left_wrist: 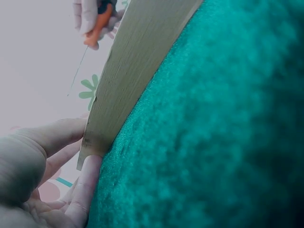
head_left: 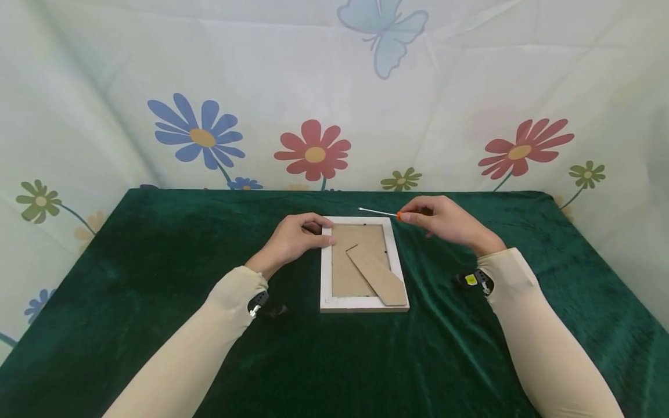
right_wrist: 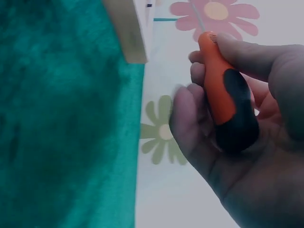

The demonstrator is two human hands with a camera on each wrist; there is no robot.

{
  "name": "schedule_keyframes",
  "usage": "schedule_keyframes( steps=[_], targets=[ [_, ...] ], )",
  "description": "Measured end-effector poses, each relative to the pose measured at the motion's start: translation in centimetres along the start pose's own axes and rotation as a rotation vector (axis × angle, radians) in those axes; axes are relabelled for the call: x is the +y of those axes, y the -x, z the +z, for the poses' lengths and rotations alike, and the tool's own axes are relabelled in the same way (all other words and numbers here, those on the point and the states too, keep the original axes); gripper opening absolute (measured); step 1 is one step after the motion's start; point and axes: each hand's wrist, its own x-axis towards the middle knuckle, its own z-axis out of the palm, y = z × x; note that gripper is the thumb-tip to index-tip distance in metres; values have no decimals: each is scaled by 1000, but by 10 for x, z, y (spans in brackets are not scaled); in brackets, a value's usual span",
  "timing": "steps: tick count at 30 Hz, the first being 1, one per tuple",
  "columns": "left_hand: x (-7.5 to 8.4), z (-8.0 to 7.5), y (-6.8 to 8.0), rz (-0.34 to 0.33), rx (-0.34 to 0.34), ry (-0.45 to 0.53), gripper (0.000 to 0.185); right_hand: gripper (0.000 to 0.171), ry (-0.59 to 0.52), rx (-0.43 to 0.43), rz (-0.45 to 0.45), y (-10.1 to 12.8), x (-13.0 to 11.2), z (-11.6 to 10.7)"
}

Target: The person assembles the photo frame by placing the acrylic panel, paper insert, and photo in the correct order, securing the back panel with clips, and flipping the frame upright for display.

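Note:
A white picture frame lies face down on the green cloth, its brown backing board and slanted easel stand facing up. My left hand holds the frame by its far left corner, thumb and fingers at the edge. In the left wrist view the frame's bare wood side runs up from those fingers. My right hand grips a screwdriver with an orange and black handle. Its thin metal shaft points left, above the frame's far edge, with the tip apart from the frame.
Dark green velvet cloth covers the table, with creases to the right of the frame. Behind its far edge hangs a pale curtain printed with flowers and a butterfly. A small dark wrist device sits at the right sleeve.

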Motion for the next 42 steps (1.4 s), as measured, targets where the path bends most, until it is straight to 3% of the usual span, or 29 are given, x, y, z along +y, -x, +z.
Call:
schedule_keyframes(
  steps=[20, 42],
  targets=[
    [-1, -1, 1, -2, 8, -9, 38, 28, -9, -10, 6, -7, 27, 4],
    [2, 0, 0, -10, 1, -2, 37, 28, 40, 12, -9, -8, 37, 7]
  ],
)
